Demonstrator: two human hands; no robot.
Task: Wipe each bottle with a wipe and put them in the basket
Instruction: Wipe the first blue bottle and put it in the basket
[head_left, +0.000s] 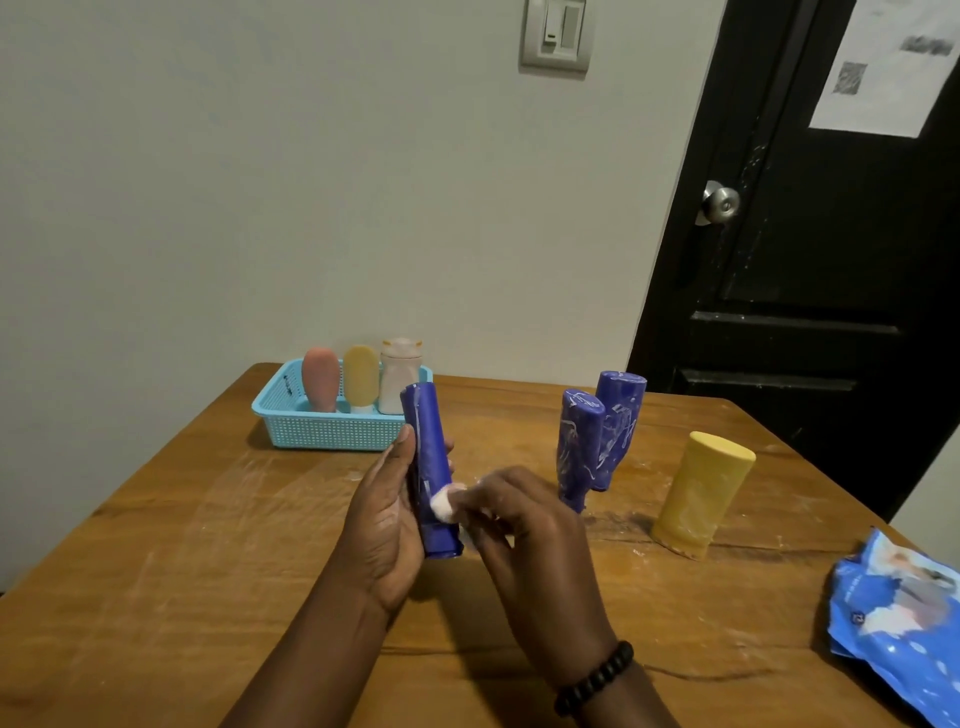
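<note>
My left hand (382, 512) grips a blue bottle (427, 447), held cap down just above the wooden table (208, 545). My right hand (524, 525) presses a small white wipe (445, 505) against the lower part of that bottle. Two more blue bottles (597, 436), streaked with white, stand cap down to the right. Beside them stands a yellow bottle (701, 488). At the back left, a light blue basket (322, 426) holds a pink bottle (321, 378), a yellow bottle (361, 376) and a white bottle (399, 374).
A blue pack of wipes (904, 618) lies at the table's right edge. A black door (810, 249) with a metal knob stands behind the table on the right. The wall runs along the table's far side.
</note>
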